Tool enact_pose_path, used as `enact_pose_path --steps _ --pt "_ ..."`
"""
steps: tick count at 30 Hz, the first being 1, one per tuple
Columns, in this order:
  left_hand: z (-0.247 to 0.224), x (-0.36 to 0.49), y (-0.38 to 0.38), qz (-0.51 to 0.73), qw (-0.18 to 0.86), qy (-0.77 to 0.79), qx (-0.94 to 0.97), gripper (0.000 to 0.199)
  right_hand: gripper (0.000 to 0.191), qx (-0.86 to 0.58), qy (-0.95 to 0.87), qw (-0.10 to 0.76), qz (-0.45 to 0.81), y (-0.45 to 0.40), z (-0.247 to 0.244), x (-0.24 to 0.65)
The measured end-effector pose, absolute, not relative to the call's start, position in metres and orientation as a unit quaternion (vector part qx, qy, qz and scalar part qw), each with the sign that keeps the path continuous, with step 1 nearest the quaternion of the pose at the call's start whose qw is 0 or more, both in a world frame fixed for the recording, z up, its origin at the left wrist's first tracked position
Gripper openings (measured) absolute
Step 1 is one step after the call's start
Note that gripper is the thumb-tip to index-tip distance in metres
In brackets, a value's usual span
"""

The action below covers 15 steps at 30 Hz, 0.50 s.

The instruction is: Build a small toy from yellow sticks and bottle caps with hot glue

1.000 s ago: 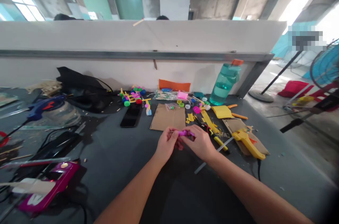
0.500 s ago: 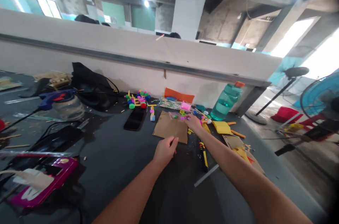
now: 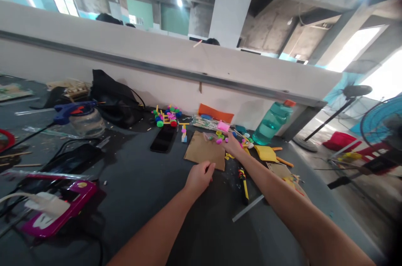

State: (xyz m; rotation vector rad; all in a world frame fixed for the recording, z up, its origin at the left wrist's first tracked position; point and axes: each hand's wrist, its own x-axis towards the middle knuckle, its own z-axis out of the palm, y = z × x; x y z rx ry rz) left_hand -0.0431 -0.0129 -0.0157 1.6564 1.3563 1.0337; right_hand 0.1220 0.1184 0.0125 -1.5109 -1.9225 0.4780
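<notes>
My left hand (image 3: 199,177) is curled closed above the dark table, just in front of a cardboard piece (image 3: 204,153). Whatever its fingers pinch is too small to make out. My right hand (image 3: 234,147) reaches to the cardboard's right far corner, among small bright plastic pieces (image 3: 220,135) in pink, yellow and green. Its fingertips are blurred and partly hidden among these pieces. A pink block (image 3: 223,126) lies just beyond the hand. Below my right forearm lies a black and yellow utility knife (image 3: 243,185), beside a clear glue stick (image 3: 248,208).
A teal water bottle (image 3: 272,123) stands at the back right, near yellow foam (image 3: 265,153). Left of the cardboard are a phone (image 3: 163,139) and a toy car with colored wheels (image 3: 166,117). A blue glue gun (image 3: 75,111) and a magenta power strip (image 3: 63,211) lie further left.
The view has shifted slightly, so the table scene sits a little further right. My right hand stays among the small pieces; my left hand remains curled near the cardboard.
</notes>
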Motion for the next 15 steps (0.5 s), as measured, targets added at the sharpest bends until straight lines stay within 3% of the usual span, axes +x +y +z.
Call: enact_pose_path --steps 6,9,15 --pt "-0.014 -0.042 -0.011 0.46 0.401 0.518 0.599 0.036 0.026 -0.579 -0.693 0.352 0.248 0.056 0.021 0.126" --pt "-0.012 -0.039 -0.011 0.491 0.459 0.478 0.566 0.036 0.027 -0.494 -0.724 0.386 0.289 0.013 0.023 0.124" --pt "-0.002 -0.03 -0.02 0.484 0.641 0.381 0.458 0.042 0.031 -0.441 -0.803 0.368 0.161 -0.031 0.028 0.119"
